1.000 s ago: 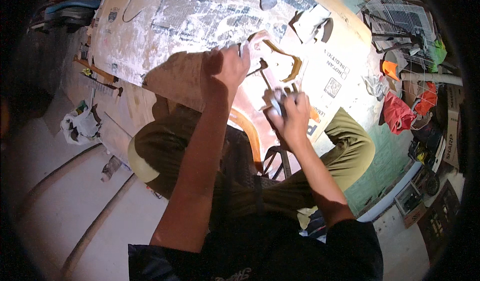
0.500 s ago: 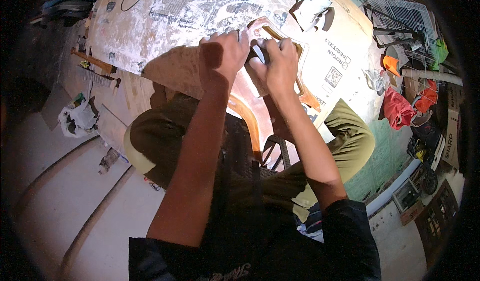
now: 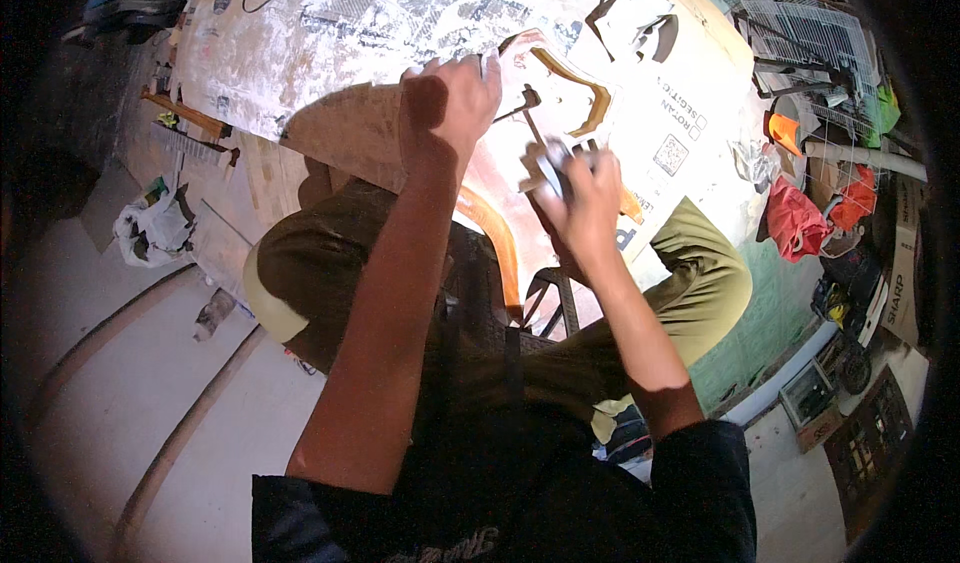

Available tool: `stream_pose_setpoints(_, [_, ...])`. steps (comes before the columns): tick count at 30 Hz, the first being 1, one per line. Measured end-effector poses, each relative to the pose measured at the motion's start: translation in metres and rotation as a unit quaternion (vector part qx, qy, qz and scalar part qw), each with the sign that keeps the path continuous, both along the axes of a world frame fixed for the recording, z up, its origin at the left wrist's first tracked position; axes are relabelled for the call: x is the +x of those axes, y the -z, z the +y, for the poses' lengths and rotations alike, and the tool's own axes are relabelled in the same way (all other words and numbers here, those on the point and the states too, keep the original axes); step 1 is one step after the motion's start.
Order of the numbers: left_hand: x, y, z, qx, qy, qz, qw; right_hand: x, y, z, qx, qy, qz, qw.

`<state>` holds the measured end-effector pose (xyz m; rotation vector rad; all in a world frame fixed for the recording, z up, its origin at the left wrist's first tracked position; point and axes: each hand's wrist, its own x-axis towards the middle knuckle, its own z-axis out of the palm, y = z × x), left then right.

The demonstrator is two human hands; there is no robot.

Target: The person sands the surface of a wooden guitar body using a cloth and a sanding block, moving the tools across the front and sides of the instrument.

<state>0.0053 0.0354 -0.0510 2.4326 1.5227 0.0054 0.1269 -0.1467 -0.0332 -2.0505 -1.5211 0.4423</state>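
A shaped piece (image 3: 514, 225) with a pale pinkish face, amber-brown edges and cut-outs lies on cardboard in front of me. My left hand (image 3: 450, 101) has its fingers bent over the piece's upper left edge, gripping it. My right hand (image 3: 582, 195), blurred, is lower and to the right on the piece's face, closed round a small dark-and-grey block (image 3: 553, 175) pressed on or just over that face; the block's exact shape is unclear. The large cutout (image 3: 592, 103) shows above my right hand. My bent legs (image 3: 705, 283) are either side of the piece's lower end.
A large dusty cardboard-covered surface (image 3: 330, 23) bears white-and-dark scraps (image 3: 625, 28) at its upper right. At right are wire racks (image 3: 800, 43), an orange item (image 3: 783, 133) and red cloth or bags (image 3: 792, 228). A white plastic bag (image 3: 148, 231) and long poles (image 3: 190, 428) are at left.
My right hand with the block went up the piece toward my left hand, then came back down and rightward. My left hand is slightly higher in view than a second ago.
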Motion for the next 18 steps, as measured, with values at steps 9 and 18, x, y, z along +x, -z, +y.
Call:
stream_pose_setpoints(9, [0.003,0.005,-0.002,0.012,0.006,-0.042,0.999,0.000,-0.007,0.053,0.021,0.014,-0.027,0.999])
stream_pose_setpoints(18, [0.007,0.002,-0.004,-0.044,-0.018,-0.050,0.998,0.005,-0.002,0.074,0.042,0.036,-0.048,0.997])
